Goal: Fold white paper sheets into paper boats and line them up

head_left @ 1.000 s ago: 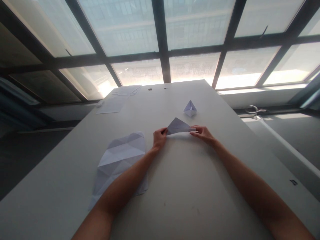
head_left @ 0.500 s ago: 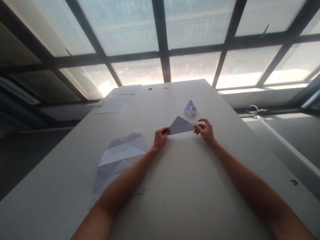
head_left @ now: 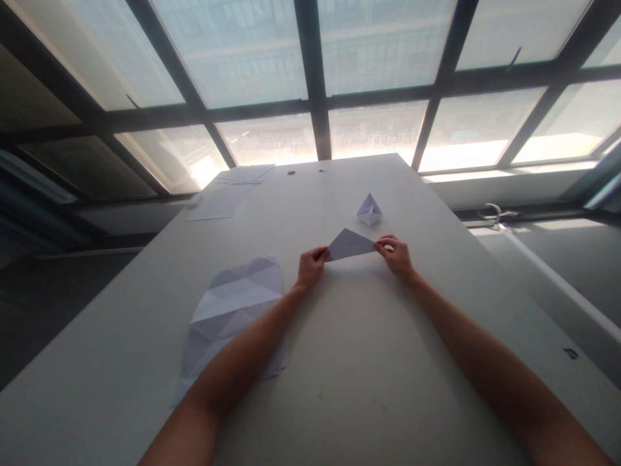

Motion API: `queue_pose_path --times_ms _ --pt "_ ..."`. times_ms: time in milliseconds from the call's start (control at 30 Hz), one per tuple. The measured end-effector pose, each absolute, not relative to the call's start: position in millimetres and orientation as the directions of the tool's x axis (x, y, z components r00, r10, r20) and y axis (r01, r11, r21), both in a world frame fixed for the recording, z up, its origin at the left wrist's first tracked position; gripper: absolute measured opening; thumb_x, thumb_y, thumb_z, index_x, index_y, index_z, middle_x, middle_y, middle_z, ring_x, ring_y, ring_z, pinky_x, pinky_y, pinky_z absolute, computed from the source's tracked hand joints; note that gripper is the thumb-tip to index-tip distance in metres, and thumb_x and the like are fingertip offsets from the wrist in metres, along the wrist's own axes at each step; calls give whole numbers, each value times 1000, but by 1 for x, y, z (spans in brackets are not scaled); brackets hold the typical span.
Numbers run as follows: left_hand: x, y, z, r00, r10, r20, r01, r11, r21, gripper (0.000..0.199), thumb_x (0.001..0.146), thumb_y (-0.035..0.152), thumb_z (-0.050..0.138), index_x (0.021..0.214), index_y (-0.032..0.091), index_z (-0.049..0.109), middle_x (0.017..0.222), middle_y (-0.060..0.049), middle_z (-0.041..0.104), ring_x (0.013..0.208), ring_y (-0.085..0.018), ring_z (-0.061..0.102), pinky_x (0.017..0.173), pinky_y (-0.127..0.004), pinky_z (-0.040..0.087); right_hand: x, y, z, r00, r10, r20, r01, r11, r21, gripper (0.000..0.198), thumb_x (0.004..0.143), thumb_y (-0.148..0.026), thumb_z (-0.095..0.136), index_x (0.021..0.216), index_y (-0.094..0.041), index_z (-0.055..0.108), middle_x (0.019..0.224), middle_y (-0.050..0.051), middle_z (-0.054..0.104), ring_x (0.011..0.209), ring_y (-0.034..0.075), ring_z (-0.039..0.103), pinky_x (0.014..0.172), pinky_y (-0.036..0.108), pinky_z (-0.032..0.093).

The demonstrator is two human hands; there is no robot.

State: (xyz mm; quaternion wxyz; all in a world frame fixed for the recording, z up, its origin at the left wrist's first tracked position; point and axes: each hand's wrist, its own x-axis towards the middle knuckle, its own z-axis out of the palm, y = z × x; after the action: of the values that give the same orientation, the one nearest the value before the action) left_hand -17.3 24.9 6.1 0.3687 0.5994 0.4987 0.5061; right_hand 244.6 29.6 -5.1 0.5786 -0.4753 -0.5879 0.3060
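Note:
A folded sheet of white paper (head_left: pixel 350 244), roughly triangular with its peak pointing away from me, is stretched between my two hands just above the table. My left hand (head_left: pixel 312 265) pinches its left corner. The right corner sits between the thumb and fingers of my right hand (head_left: pixel 395 254). Just beyond the sheet stands a small folded paper boat (head_left: pixel 369 211) with a pointed middle. To the left, partly under my left forearm, lie creased white sheets (head_left: pixel 237 291).
The white table (head_left: pixel 349 375) reaches toward a large framed window (head_left: pixel 371 45). More flat white sheets (head_left: pixel 216 203) lie at its far left. A small dark round spot (head_left: pixel 291 173) shows near the far edge. A white pole (head_left: pixel 557 278) runs beyond the right edge.
The fingers of my right hand have closed in on the right corner of the folded paper, and that hand has shifted slightly left. My left hand keeps its hold.

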Motion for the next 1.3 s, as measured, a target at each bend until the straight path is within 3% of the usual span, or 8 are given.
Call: queue_pose_path --times_ms 133,300,467,600,767,900,1100,1300 --pt "-18 26 6 69 965 254 237 -263 935 31 82 38 65 97 14 78 95 -7 76 86 -21 68 81 -32 51 245 31 -6 136 934 329 194 301 -934 36 75 -50 69 81 -15 73 73 4 67 67 16 58 63 28 47" --pt "-17 28 6 138 950 281 350 -312 883 27 84 35 62 94 15 78 91 -6 74 82 -18 66 76 -28 50 246 32 -7 192 929 316 179 284 -942 35 74 -47 68 85 -13 73 70 4 68 60 15 56 58 28 45" --pt "-14 27 3 209 952 225 447 -298 843 38 85 27 61 120 14 68 83 -4 73 73 -15 63 72 -25 48 248 33 -8 233 924 304 208 258 -943 36 76 -42 64 96 -12 71 72 5 68 60 16 58 57 27 46" --pt "-11 21 4 328 914 237 623 -398 674 50 88 21 58 138 18 53 83 -1 71 78 -15 64 84 -29 45 248 33 -10 226 916 332 369 235 -899 33 78 -36 59 98 -13 70 76 7 70 64 18 62 61 29 48" --pt "-8 11 9 464 862 205 765 -506 397 53 95 23 48 148 18 40 94 -6 71 96 -22 63 96 -39 37 246 30 -13 198 922 332 597 154 -787 28 81 -26 55 103 -17 70 83 7 72 73 20 66 74 31 50" --pt "-8 6 12 493 845 209 806 -534 255 55 96 25 44 150 21 38 128 -14 62 118 -27 55 103 -43 34 248 27 -11 138 928 346 758 126 -641 26 84 -22 54 105 -19 69 87 7 72 86 23 64 85 35 47" --pt "-9 8 13 728 682 64 648 -716 258 65 90 13 35 153 29 32 160 -1 32 150 -20 20 121 -45 14 240 9 5 71 923 379 927 80 -368 25 90 -25 52 106 -17 69 110 15 64 108 31 53 92 42 40" --pt "-8 6 12 694 718 58 686 -683 250 64 92 22 38 155 24 26 161 -5 29 150 -21 20 123 -46 9 203 -14 10 -126 953 276 947 198 -253 34 96 -26 43 115 -13 67 118 19 62 113 31 52 98 42 38"
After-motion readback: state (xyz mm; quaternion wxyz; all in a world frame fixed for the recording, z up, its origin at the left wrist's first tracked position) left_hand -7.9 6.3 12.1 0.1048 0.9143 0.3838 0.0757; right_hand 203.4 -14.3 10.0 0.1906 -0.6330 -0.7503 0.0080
